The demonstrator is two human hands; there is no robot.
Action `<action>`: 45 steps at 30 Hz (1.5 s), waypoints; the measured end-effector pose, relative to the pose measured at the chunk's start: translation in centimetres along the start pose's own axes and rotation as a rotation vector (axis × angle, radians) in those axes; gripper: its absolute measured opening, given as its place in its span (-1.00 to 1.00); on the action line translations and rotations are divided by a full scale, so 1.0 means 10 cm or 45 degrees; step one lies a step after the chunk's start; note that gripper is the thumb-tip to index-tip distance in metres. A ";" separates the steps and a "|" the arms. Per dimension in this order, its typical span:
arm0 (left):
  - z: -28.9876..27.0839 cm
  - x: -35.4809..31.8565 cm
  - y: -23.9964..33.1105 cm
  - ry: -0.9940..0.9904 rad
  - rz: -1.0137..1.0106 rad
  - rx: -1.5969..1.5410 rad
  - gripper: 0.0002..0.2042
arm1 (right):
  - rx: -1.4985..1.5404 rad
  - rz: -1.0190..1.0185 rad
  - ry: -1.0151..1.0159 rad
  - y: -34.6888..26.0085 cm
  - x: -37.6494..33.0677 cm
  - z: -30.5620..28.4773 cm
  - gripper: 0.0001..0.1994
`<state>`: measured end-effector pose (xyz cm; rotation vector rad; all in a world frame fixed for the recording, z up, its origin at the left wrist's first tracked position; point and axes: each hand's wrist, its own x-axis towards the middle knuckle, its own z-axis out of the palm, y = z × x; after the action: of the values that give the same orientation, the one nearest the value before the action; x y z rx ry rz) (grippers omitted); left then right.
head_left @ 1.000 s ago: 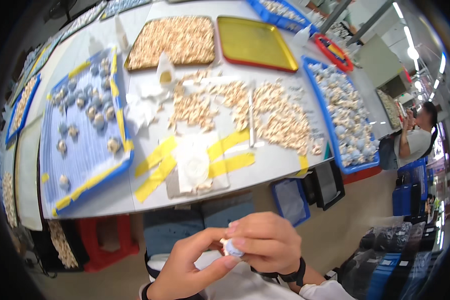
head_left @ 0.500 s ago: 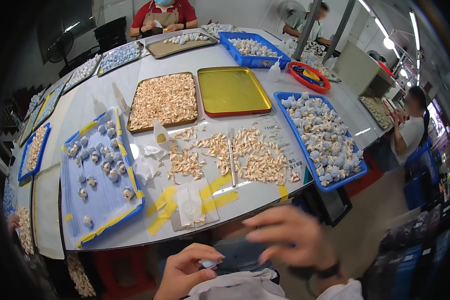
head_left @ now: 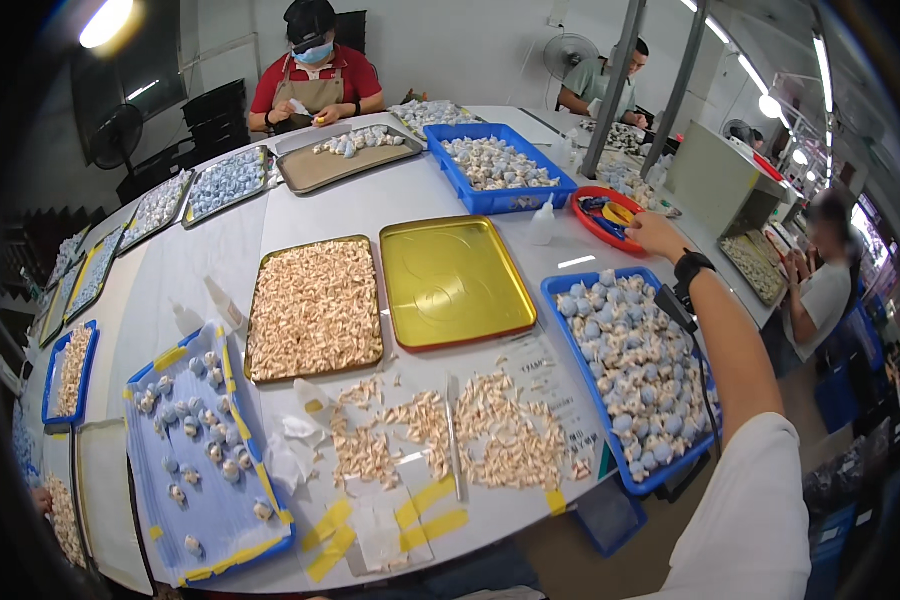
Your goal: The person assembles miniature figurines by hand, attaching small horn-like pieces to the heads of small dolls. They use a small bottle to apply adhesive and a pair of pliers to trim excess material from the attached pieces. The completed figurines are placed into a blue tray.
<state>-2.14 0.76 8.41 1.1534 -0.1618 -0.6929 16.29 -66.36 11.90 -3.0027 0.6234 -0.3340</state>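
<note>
My right arm is stretched forward across the right side of the table. My right hand (head_left: 660,236) reaches over the near right rim of a round red basket (head_left: 582,222), its fingertips beside the blue and yellow items (head_left: 620,214) lying in it. Whether the fingers hold any of these I cannot make out. Under the forearm stands a blue tray (head_left: 638,487) heaped with small pale-blue and cream figures (head_left: 635,370). My left hand is out of the picture.
Nearby are cream pieces (head_left: 505,430) in loose piles, a metal stick (head_left: 454,440), a full tray of pieces (head_left: 312,305), a gold tray (head_left: 457,280), a white bottle (head_left: 543,222) and a blue lined tray (head_left: 210,480) with several figures. Two co-workers sit across the table.
My right hand has moved from near my lap, forward and right to the red basket. My left hand, which held a small pale-blue piece, has left the picture. The view has tilted upward.
</note>
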 end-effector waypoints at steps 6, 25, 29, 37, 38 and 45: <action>0.07 0.00 0.29 0.204 0.016 0.030 -0.66 | -0.123 0.041 0.034 -0.08 0.58 0.52 -0.60; 0.13 0.29 0.04 0.129 0.232 -0.060 -0.66 | 0.504 -0.089 0.604 0.23 -0.12 -0.85 -0.83; 0.04 0.12 -0.13 0.056 0.370 -0.051 -0.61 | 0.890 -0.562 0.686 -0.28 -1.07 -1.16 -0.78; 0.32 0.54 -0.64 -0.531 -0.099 -0.394 -0.65 | 2.861 -0.044 -0.477 -1.74 -3.93 -0.48 -0.68; 0.44 0.47 -0.72 -0.304 -0.090 -0.371 -0.63 | 2.892 0.050 -0.587 -1.95 -4.12 -0.29 -0.80; 0.49 0.35 -1.13 -0.151 -0.051 -0.323 -0.52 | 2.133 0.021 -0.422 -2.22 -4.96 0.32 -0.80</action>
<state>-6.38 -7.66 -0.28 0.8757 -0.1468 -0.7941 -18.78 -26.13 1.14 -1.3728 0.1207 -0.1690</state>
